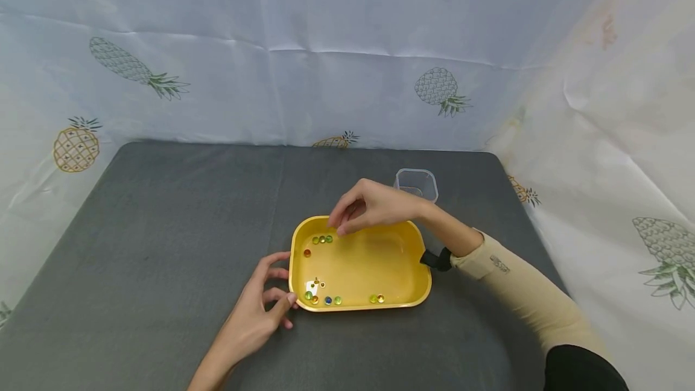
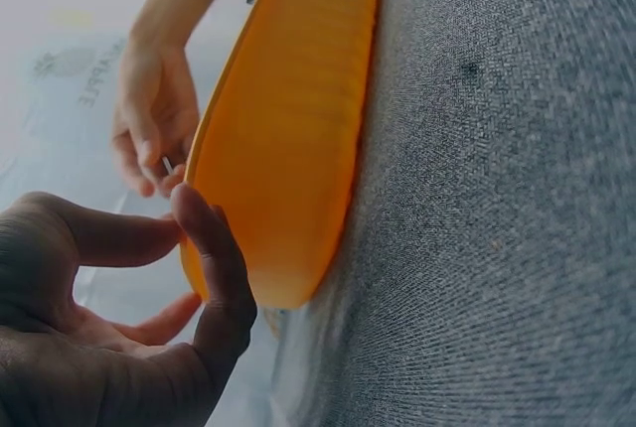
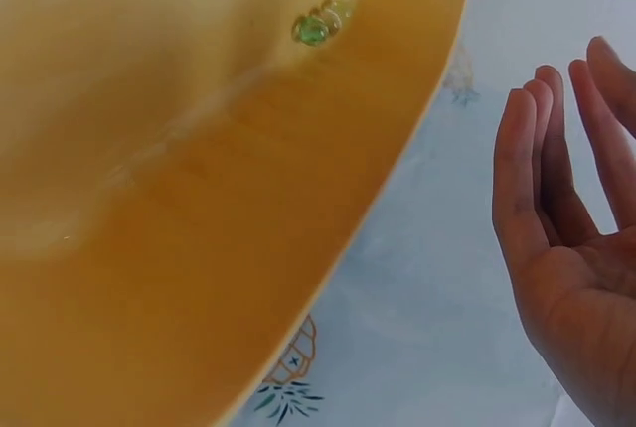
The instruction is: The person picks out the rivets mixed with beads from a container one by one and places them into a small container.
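A yellow tray [image 1: 369, 264] lies on the grey table. My left hand [image 1: 255, 312] pinches its left rim, thumb on the near side; the left wrist view shows the fingertips at the tray's wall [image 2: 288, 129]. Over the far rim hovers my right hand [image 1: 374, 204], fingers loosely bent. In the right wrist view that hand [image 3: 576, 218] has its thumb apart from the fingers, with nothing seen between. Several glass marbles sit in the tray: green ones [image 1: 329, 239] in the far left corner, an orange marble [image 1: 307, 253] below them, a blue marble [image 1: 328, 300] along the near side.
A clear plastic container [image 1: 417, 183] stands behind the tray, partly hidden by the right wrist. The grey tabletop [image 1: 179, 240] extends to the left. A white pineapple-print cloth [image 1: 304, 89] hangs behind the table. A black strap [image 1: 436, 259] hangs at the right sleeve, by the tray's right rim.
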